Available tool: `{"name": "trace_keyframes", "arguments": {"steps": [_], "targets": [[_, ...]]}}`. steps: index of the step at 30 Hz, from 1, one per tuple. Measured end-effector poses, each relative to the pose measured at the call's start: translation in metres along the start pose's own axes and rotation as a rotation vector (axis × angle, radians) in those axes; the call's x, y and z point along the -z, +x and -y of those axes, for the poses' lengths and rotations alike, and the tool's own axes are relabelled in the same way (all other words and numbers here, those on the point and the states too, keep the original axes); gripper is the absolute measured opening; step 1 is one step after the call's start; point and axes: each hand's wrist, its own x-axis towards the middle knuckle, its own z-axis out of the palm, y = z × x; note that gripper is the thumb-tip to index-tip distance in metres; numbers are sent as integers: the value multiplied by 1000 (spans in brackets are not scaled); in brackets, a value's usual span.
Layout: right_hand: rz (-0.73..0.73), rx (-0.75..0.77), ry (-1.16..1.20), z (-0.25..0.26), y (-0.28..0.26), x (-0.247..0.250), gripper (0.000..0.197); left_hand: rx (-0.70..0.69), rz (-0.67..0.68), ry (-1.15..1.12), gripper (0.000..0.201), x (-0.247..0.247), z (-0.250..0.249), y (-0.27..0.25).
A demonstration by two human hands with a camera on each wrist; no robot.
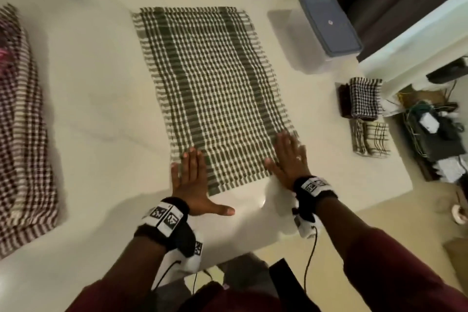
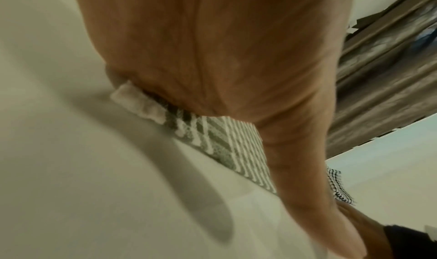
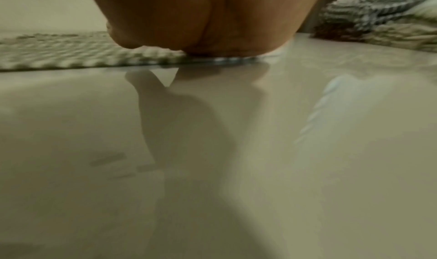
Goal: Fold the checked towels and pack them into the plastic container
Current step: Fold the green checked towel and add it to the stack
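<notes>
Head view showed the green-and-white checked towel (image 1: 210, 94) spread flat on the glossy white bench (image 1: 88, 99), both hands apart with straight fingers, left hand (image 1: 192, 180) and right hand (image 1: 287, 159) pressing its near corners; the lidded clear plastic container (image 1: 321, 33) stood beyond, right.

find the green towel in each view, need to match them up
Head: green towel spread flat mid-table.
Left wrist: near corner under left hand.
Right wrist: low strip at left, right hand on its edge.
Shared landmark: folded towels.
</notes>
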Motion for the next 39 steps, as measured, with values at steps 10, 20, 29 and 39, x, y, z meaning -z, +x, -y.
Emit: {"name": "trace_keyframes", "arguments": {"steps": [10, 20, 29, 39], "targets": [[-91, 396, -52, 0, -40, -26, 109, -64, -619, -289, 84, -25, -1, -48], [-72, 501, -38, -49, -107, -51, 129, 65, -387, 250, 117, -111, -8, -96], [-358, 729, 210, -76, -143, -96, 24, 96, -631, 383, 22, -166, -15, -136], [-644, 429, 660, -80, -122, -21, 9, 167, -1118, -278, 8, -103, -28, -159]]}}
